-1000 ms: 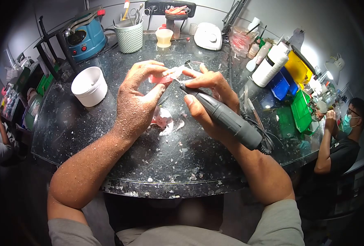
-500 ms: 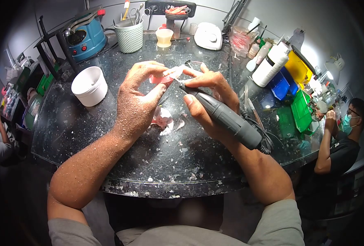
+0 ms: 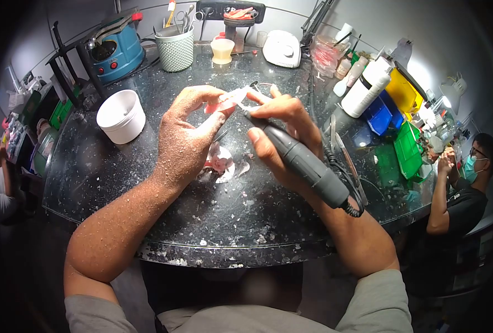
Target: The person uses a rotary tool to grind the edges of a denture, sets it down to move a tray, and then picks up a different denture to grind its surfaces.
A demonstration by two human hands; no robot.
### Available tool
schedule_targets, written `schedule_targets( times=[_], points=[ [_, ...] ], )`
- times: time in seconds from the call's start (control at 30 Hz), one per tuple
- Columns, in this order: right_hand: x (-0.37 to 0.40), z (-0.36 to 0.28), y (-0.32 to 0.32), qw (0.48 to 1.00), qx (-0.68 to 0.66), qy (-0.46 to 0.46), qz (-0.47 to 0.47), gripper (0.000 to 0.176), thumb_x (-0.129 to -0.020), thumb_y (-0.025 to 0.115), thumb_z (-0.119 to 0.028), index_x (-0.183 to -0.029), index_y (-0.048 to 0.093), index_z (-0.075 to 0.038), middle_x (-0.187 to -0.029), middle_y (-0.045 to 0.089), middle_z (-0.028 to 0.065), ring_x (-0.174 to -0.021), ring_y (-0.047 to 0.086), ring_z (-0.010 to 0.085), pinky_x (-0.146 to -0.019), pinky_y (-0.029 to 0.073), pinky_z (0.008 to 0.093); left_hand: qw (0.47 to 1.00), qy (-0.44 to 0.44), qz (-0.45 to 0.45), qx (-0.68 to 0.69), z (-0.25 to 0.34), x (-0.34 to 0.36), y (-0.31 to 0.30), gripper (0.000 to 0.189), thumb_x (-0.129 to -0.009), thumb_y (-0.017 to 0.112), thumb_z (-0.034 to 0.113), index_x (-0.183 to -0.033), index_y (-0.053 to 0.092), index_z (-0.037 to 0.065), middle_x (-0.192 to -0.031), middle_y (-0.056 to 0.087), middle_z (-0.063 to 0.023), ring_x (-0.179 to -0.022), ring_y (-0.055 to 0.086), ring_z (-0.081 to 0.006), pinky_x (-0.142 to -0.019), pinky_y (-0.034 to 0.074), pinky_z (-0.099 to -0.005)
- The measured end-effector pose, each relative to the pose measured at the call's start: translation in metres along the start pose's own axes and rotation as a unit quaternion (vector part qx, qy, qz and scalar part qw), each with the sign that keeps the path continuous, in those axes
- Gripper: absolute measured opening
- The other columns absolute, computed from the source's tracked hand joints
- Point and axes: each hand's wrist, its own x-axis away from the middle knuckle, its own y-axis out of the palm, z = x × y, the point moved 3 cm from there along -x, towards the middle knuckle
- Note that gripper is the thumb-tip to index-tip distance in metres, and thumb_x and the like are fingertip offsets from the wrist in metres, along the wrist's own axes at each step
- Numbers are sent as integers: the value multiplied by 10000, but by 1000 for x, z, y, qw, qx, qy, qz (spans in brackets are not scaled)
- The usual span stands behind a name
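Dust and small shavings cover my left hand [image 3: 182, 130], whose fingers and thumb pinch a pink denture [image 3: 228, 104] above the middle of the bench. My right hand [image 3: 285, 114] is wrapped round a dark grey rotary handpiece [image 3: 313, 169], with its nose pointing up and left at the denture. The fingers of both hands come close together there, and the bur tip is too small to make out. On the bench below lies a pink and white model piece [image 3: 220, 160] among white fragments.
A white tub [image 3: 121, 117] stands left, near a blue machine [image 3: 118, 53] and a tool holder [image 3: 176, 51]. A white bottle [image 3: 366, 91] and coloured bins [image 3: 407, 150] line the right. A masked co-worker [image 3: 463, 188] sits at far right; another person [image 3: 4, 180] is at far left.
The denture has turned slightly in my left fingers. The handpiece's rear end has swung a little down and left, its cord shifting with it. The right co-worker's hands have moved slightly.
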Motion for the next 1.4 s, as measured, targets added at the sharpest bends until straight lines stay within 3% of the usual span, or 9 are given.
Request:
schedule_targets(
  times=[0.1, 0.2, 0.33, 0.47, 0.9, 0.93, 1.13, 1.3, 1.4],
  points=[
    [0, -2, -1, 999, -6, 43, 18, 255, -858, 673, -47, -1099, 593, -29, -1036, 639, 89, -1210, 628, 352, -1180, 242, 585, 1000, 13, -7, -10, 0, 1, 0, 231, -897, 748, 90, -1106, 668, 34, -1061, 665, -29, -1046, 613, -120, -989, 463, -299],
    [-2, -6, -1, 998, 38, -15, -42, 261, -857, 667, -38, -1105, 588, -25, -1036, 618, 90, -1198, 635, 337, -1180, 252, 574, 998, -24, -6, 54, -5, 1, 1, 236, -895, 752, 93, -1109, 671, 37, -1070, 674, -38, -1034, 622, -122, -976, 476, -300],
    [-1, -2, 0, 999, -5, 19, 27, 264, -853, 667, -34, -1105, 587, -27, -1030, 619, 87, -1193, 641, 333, -1176, 256, 574, 999, -14, -4, 34, -3, 1, 2, 227, -904, 743, 88, -1114, 671, 41, -1071, 688, -47, -1031, 633, -124, -961, 489, -298],
    [-1, -2, -2, 999, 40, -8, -22, 265, -860, 673, -43, -1108, 583, -29, -1058, 622, 96, -1203, 635, 337, -1173, 250, 585, 999, -22, -12, 46, -3, 1, 2, 217, -918, 733, 94, -1118, 670, 38, -1060, 703, -51, -1014, 646, -117, -929, 502, -284],
    [-2, -1, -3, 1000, 5, -11, -7, 278, -862, 665, -33, -1122, 566, -28, -1046, 621, 97, -1219, 621, 345, -1177, 256, 565, 989, -77, -15, 126, -1, 3, 6, 190, -918, 722, 122, -1088, 697, 41, -980, 742, -73, -952, 682, -124, -857, 522, -289],
    [-2, 1, -3, 999, 21, -17, 40, 322, -805, 727, -48, -1099, 596, -59, -1056, 688, 182, -1117, 685, 343, -1116, 366, 561, 989, -77, -15, 126, -1, 3, 5, 190, -918, 722, 122, -1088, 697, 41, -980, 742, -73, -952, 682, -124, -857, 522, -289],
    [-5, -5, -6, 998, 53, -38, -15, 321, -811, 716, -28, -1104, 589, -51, -1077, 684, 186, -1104, 688, 342, -1093, 396, 527, 988, -90, -49, 118, 1, 2, 5, 236, -953, 672, 54, -1183, 646, 9, -1076, 714, -60, -1028, 662, -113, -948, 504, -281],
    [-3, 1, -6, 999, 18, 3, 47, 309, -810, 727, -51, -1089, 594, -43, -1049, 682, 156, -1119, 681, 347, -1099, 398, 537, 986, -97, -46, 131, -2, 3, 6, 225, -943, 694, 69, -1159, 659, 12, -1078, 711, -56, -1013, 653, -104, -945, 498, -279],
    [-4, -4, -4, 997, 51, -33, -43, 293, -853, 668, -23, -1120, 548, -20, -1062, 619, 124, -1193, 637, 333, -1165, 299, 544, 993, -56, -33, 97, -3, 2, 5, 236, -929, 722, 96, -1144, 667, 14, -1067, 709, -54, -999, 647, -96, -929, 498, -275]
  ],
)
